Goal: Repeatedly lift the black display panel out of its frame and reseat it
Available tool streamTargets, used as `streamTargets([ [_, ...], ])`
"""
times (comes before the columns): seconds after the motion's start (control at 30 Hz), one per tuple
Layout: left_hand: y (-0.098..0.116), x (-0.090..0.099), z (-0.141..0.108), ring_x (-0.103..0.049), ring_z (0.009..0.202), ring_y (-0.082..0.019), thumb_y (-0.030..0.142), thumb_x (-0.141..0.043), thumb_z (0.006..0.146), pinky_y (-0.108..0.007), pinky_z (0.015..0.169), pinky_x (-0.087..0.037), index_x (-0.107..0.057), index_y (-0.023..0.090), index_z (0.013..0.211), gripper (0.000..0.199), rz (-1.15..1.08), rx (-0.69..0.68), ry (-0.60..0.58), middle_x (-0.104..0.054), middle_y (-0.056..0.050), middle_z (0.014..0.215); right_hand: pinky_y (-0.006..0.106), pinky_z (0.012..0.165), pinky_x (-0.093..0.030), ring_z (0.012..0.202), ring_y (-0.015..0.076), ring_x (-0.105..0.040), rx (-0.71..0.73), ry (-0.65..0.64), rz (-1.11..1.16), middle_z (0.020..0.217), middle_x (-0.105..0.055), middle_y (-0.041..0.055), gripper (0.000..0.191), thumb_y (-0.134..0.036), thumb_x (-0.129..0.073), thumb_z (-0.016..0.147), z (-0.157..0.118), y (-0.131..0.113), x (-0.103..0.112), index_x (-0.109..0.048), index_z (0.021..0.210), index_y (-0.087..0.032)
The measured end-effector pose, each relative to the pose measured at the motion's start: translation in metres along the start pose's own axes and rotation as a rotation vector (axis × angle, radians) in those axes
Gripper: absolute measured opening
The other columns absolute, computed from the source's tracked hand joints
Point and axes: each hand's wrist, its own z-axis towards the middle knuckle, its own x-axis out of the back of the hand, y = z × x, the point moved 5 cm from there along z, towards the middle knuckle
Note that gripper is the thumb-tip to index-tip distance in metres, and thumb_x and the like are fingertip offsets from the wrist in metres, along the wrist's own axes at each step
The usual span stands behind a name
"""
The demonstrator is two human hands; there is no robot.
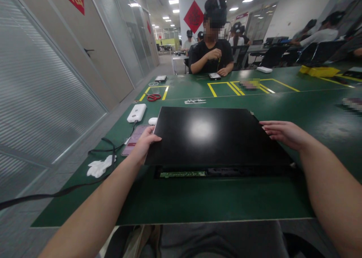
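A large, glossy black display panel (pixel 203 137) spans the space in front of me, raised and tilted over the green table. My left hand (pixel 145 143) grips its left edge, thumb on top and the other fingers partly hidden behind it. At the right edge, my right hand (pixel 285 133) has its rather straight fingertips against the panel; its thumb is hard to make out. Below the panel's near edge shows a dark strip with a green circuit board (pixel 182 174). The panel covers the rest of what lies underneath.
Left of the panel are a phone (pixel 135 141), a white power bank (pixel 137 113), a black cable (pixel 113 145) and a crumpled white tissue (pixel 100 167). Red-handled scissors (pixel 154 97) lie farther back. Across the table (pixel 215 205), a person (pixel 210 58) works on a small device (pixel 214 76).
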Motion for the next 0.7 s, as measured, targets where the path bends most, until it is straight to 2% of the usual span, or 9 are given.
streamTargets([
  [0.17,0.010,0.005,-0.004,-0.069,0.072,-0.023,0.017,-0.072,0.050,-0.033,0.066,-0.054,-0.061,0.022,0.099,0.050,0.064,-0.015,0.087,-0.071,0.004,0.075,0.022,0.051,-0.057,0.056,0.0169,-0.069,0.054,0.109,-0.063,0.071,-0.074,0.0103,0.022,-0.011,-0.056,0.086,-0.010,-0.006,-0.008,-0.063,0.105,-0.016],
  [0.4,0.013,-0.002,-0.013,-0.068,0.075,-0.021,0.019,-0.075,0.049,-0.031,0.067,-0.054,-0.062,0.021,0.100,0.053,0.115,-0.026,0.094,-0.072,0.003,0.079,0.024,0.049,-0.055,0.051,0.0188,-0.068,0.113,0.190,-0.118,0.064,-0.072,0.0095,0.020,-0.019,-0.058,0.089,-0.009,-0.008,-0.007,-0.062,0.109,-0.017],
  [0.5,0.018,0.000,-0.013,-0.068,0.076,-0.023,0.021,-0.076,0.047,-0.032,0.068,-0.053,-0.061,0.020,0.099,0.055,0.107,-0.034,0.112,-0.071,0.002,0.079,0.026,0.055,-0.058,0.058,0.0202,-0.071,0.120,0.157,-0.057,0.069,-0.074,0.0111,0.026,-0.024,-0.058,0.090,-0.010,-0.009,-0.009,-0.062,0.115,-0.017],
  [0.57,0.022,0.005,-0.011,-0.067,0.075,-0.023,0.023,-0.075,0.044,-0.031,0.066,-0.051,-0.062,0.019,0.099,0.056,0.093,-0.033,0.142,-0.070,0.002,0.078,0.026,0.058,-0.058,0.063,0.0201,-0.073,0.090,0.087,-0.010,0.074,-0.075,0.0124,0.029,-0.026,-0.053,0.092,-0.011,-0.009,-0.013,-0.061,0.119,-0.018],
  [0.7,0.028,0.011,-0.009,-0.067,0.074,-0.023,0.024,-0.071,0.043,-0.029,0.063,-0.049,-0.064,0.018,0.096,0.054,0.043,-0.048,0.204,-0.070,0.002,0.076,0.025,0.058,-0.058,0.065,0.0197,-0.073,0.039,-0.001,0.016,0.079,-0.076,0.0136,0.033,-0.028,-0.043,0.096,-0.014,-0.009,-0.019,-0.057,0.125,-0.018],
])
